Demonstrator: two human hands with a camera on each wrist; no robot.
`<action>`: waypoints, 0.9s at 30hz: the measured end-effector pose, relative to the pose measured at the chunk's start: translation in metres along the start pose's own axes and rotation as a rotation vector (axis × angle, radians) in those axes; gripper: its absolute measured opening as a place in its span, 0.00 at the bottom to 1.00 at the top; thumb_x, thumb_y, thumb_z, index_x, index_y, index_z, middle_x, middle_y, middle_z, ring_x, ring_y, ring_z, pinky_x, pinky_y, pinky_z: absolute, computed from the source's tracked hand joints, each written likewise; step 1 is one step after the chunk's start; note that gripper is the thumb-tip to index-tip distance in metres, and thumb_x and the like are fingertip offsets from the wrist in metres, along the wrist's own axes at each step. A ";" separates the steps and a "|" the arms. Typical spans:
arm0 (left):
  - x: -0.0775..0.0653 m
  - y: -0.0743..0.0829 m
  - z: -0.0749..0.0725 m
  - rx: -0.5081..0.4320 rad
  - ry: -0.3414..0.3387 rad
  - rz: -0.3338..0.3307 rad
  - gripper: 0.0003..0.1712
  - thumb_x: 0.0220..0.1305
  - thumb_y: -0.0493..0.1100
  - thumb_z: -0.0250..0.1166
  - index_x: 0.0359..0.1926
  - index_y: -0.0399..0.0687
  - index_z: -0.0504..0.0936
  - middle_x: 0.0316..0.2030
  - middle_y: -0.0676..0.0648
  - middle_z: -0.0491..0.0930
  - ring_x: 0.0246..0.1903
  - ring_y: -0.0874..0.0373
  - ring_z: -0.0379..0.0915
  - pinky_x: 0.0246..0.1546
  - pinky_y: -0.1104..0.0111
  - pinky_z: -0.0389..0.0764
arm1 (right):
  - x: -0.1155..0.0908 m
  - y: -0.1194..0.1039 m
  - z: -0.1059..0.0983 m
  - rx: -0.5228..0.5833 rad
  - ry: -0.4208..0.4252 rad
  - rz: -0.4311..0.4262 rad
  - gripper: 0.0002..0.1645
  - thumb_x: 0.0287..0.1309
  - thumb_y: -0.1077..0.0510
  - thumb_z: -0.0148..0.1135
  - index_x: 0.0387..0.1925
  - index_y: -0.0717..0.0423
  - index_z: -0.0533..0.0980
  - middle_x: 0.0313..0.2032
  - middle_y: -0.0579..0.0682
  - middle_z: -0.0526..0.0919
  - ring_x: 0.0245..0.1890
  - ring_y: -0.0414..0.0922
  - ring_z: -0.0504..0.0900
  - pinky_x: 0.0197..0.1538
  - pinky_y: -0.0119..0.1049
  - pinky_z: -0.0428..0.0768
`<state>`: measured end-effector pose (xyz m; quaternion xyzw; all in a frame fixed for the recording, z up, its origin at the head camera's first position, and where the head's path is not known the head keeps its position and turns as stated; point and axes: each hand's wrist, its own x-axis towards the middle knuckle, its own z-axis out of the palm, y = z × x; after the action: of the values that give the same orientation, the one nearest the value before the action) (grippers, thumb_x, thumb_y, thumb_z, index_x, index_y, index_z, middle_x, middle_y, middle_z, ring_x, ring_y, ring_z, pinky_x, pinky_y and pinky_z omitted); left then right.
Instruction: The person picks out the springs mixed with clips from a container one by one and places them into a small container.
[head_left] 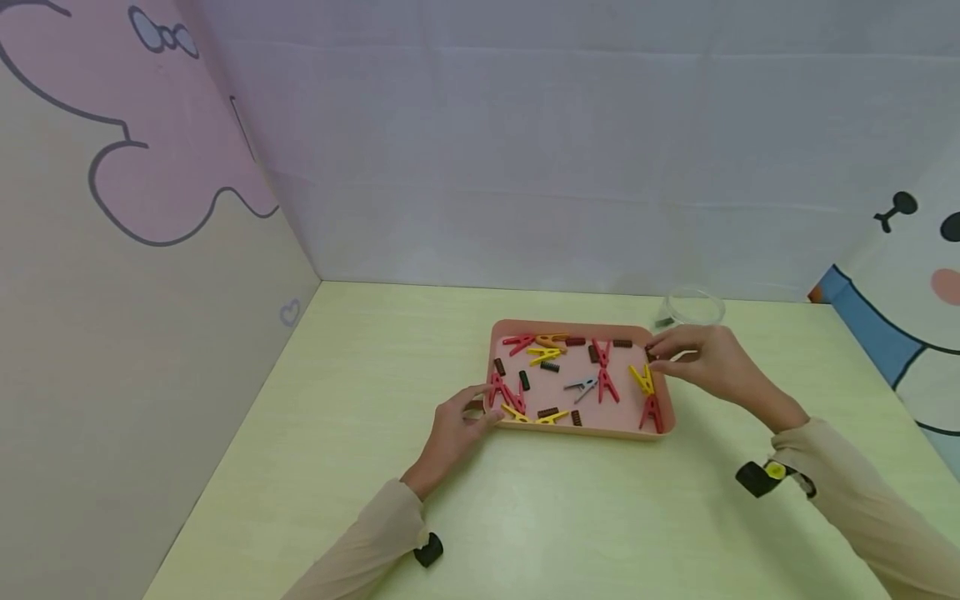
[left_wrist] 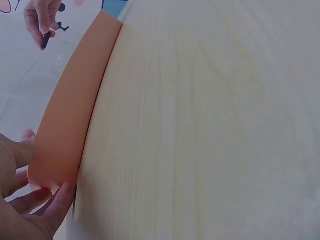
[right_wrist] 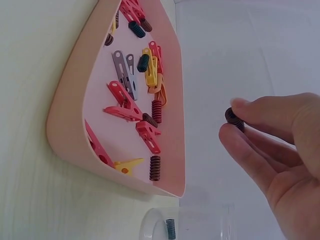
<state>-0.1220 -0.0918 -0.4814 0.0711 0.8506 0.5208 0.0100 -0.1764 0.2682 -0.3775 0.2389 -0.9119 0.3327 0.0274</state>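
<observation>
A pink tray (head_left: 585, 432) holds red, yellow and grey plastic clips and several small coil springs in brown, red and dark green. My left hand (head_left: 459, 429) grips its near left corner, the thumb at the rim and fingers against the outer wall in the left wrist view. Over the tray's right edge, my right hand (head_left: 701, 358) pinches a dark brown coil spring (right_wrist: 232, 119) between thumb and index finger. One grey clip (head_left: 585, 386) lies near the tray's middle. A brown spring (right_wrist: 155, 168) rests by the far right corner.
Behind the tray's far right corner stands a clear round container (head_left: 695, 308) with a dark green spring (right_wrist: 171, 229) inside. The pale wooden table (head_left: 360, 358) meets a white back wall (head_left: 480, 167) and a left side panel with pink drawings.
</observation>
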 end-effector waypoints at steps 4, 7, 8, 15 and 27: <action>0.001 -0.001 0.001 0.007 0.001 -0.011 0.28 0.59 0.48 0.67 0.60 0.47 0.74 0.57 0.47 0.74 0.49 0.53 0.75 0.41 0.68 0.80 | 0.002 0.002 -0.003 -0.005 0.006 -0.006 0.08 0.50 0.63 0.71 0.35 0.60 0.84 0.41 0.55 0.83 0.36 0.46 0.82 0.35 0.26 0.80; 0.001 -0.002 0.001 0.010 0.005 -0.013 0.28 0.59 0.48 0.67 0.60 0.48 0.74 0.57 0.47 0.74 0.48 0.53 0.75 0.40 0.68 0.80 | 0.003 0.003 -0.005 -0.012 0.010 0.003 0.09 0.50 0.63 0.70 0.35 0.60 0.84 0.41 0.55 0.83 0.36 0.45 0.82 0.35 0.27 0.80; 0.001 -0.002 0.001 0.010 0.006 -0.011 0.28 0.59 0.48 0.67 0.60 0.48 0.74 0.56 0.47 0.74 0.48 0.53 0.75 0.40 0.68 0.80 | 0.003 0.004 -0.006 -0.016 0.012 0.005 0.09 0.50 0.63 0.70 0.36 0.60 0.84 0.41 0.56 0.83 0.36 0.45 0.82 0.35 0.27 0.80; 0.001 -0.002 0.001 0.013 0.004 -0.008 0.28 0.59 0.47 0.67 0.60 0.48 0.74 0.57 0.47 0.74 0.49 0.53 0.74 0.41 0.68 0.80 | 0.009 0.011 -0.014 -0.032 0.034 -0.004 0.09 0.51 0.62 0.70 0.35 0.61 0.84 0.41 0.57 0.83 0.38 0.49 0.82 0.36 0.23 0.78; 0.000 -0.001 0.000 0.002 0.004 0.016 0.27 0.59 0.47 0.67 0.59 0.46 0.75 0.57 0.45 0.74 0.49 0.52 0.75 0.41 0.68 0.80 | 0.018 0.021 -0.022 -0.050 0.055 0.020 0.10 0.53 0.61 0.69 0.36 0.63 0.83 0.42 0.59 0.83 0.38 0.52 0.81 0.35 0.18 0.75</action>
<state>-0.1219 -0.0922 -0.4822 0.0770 0.8506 0.5201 0.0041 -0.2042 0.2882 -0.3690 0.2199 -0.9211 0.3165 0.0549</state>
